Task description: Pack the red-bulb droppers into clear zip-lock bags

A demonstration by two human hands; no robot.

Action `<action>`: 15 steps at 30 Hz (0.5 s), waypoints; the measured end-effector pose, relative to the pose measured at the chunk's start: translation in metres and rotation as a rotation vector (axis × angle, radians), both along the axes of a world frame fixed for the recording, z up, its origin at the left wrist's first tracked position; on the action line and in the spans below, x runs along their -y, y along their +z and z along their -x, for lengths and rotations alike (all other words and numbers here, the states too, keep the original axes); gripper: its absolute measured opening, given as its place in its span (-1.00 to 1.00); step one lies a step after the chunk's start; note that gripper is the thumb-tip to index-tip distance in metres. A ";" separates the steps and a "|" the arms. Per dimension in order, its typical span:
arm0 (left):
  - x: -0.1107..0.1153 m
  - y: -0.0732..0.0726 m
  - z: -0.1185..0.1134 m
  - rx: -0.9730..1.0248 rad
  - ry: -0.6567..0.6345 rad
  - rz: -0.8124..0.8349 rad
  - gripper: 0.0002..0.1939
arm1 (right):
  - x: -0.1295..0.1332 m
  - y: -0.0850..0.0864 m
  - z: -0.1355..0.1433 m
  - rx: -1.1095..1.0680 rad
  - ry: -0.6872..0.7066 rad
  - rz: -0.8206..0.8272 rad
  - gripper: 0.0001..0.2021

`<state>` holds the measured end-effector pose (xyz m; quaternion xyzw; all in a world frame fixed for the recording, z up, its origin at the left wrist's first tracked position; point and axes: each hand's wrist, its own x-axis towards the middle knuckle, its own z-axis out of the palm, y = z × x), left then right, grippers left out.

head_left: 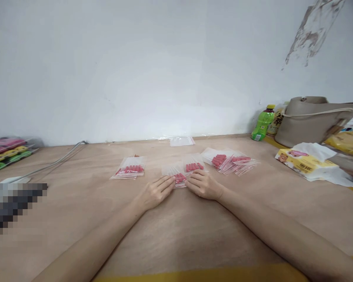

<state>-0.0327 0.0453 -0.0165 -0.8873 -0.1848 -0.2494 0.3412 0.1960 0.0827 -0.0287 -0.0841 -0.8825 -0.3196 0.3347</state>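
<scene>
A small clear zip bag (pixel 179 178) holding red stick-like pieces lies flat on the table between my two hands. My left hand (pixel 157 192) has its fingertips together on the bag's left edge, thumb hidden beneath. At the right edge, the curled fingers of my right hand (pixel 202 185) grip the bag's near corner. Just behind it, another filled bag (pixel 194 166) lies close to my right knuckles. To the left is a small stack of filled bags (pixel 130 168). A larger, spread pile of filled bags (pixel 233 160) lies to the right.
Flat clear bags (pixel 182 141) lie by the wall. On the right are a green bottle (pixel 263 123), a beige handbag (pixel 308 121) and a yellow tissue pack (pixel 307 162). A grey cable (pixel 66 155) and colourful packs (pixel 8 152) are on the left, near a pixelated dark object (pixel 13 205).
</scene>
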 end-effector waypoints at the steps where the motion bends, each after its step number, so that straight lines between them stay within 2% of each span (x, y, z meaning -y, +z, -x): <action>1: -0.001 0.000 -0.005 -0.009 -0.014 -0.012 -0.83 | 0.000 0.000 0.001 0.014 0.003 -0.010 -0.83; 6: -0.008 -0.001 -0.021 -0.011 -0.062 -0.059 -0.83 | 0.000 0.000 0.009 0.045 -0.028 -0.013 -0.82; 11: -0.012 -0.003 -0.021 -0.007 -0.073 -0.076 -0.83 | 0.001 -0.002 0.014 0.058 -0.067 0.000 -0.78; 15: -0.012 -0.003 -0.022 -0.010 -0.069 -0.073 -0.85 | 0.002 0.000 0.015 0.074 -0.035 0.019 -0.77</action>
